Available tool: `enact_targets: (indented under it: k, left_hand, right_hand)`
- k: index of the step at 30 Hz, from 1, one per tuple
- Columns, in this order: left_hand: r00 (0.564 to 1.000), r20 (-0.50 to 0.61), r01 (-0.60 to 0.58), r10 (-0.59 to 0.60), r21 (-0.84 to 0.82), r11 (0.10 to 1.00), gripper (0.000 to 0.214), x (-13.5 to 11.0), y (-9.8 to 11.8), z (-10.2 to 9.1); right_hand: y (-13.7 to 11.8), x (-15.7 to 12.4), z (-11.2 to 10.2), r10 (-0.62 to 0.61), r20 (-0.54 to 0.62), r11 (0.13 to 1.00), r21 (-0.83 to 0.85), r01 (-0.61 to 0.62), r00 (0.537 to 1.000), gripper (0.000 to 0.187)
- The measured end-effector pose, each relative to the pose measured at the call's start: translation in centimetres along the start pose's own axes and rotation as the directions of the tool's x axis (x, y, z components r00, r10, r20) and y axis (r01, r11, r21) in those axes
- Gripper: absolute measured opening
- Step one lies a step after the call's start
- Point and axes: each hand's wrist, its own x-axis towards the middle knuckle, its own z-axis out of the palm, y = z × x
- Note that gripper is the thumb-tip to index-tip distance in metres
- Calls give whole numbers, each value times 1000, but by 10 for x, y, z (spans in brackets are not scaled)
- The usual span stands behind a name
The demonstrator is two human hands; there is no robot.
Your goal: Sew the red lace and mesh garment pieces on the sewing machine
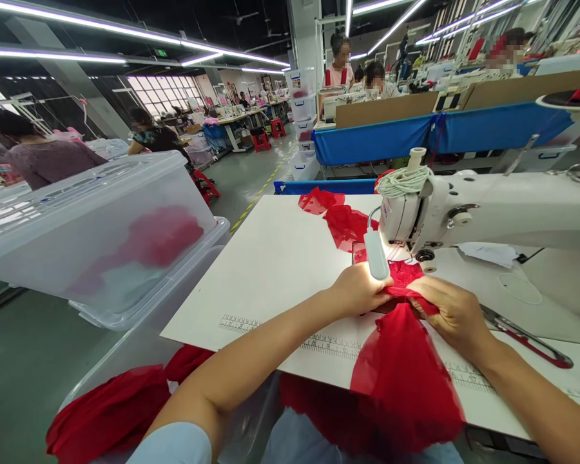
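Note:
Sheer red fabric (406,367) runs from under the head of a white sewing machine (493,206) and hangs over the front table edge into my lap. My left hand (360,290) is closed on a gathered fold of it, just left of the needle area. On the other side, my right hand (452,309) pinches the same fold. A small lit lamp (377,254) hangs before the needle and hides part of the stitching spot. More red fabric (345,225) trails out behind the machine head.
Thread snips (531,338) lie right of my right hand. A printed ruler (328,345) runs along the white table's front. At left stand stacked clear plastic bins (101,238), with red fabric (111,406) in an open one below. Several people work at machines beyond.

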Motion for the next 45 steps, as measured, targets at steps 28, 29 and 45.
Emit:
enact_targets:
  k: [28, 29, 45]
  left_hand:
    - [992, 21, -123, 122, 79, 989, 106, -36, 13, -4]
    - [992, 15, -123, 122, 82, 989, 109, -36, 13, -3]
    - [994, -29, -106, 110, 105, 989, 96, -35, 11, 3]
  right_hand:
    - [9, -17, 9, 0, 138, 991, -130, 18, 990, 17]
    - [9, -17, 9, 3, 135, 992, -127, 14, 991, 19]
    - [5, -7, 2, -56, 126, 981, -176, 78, 990, 19]
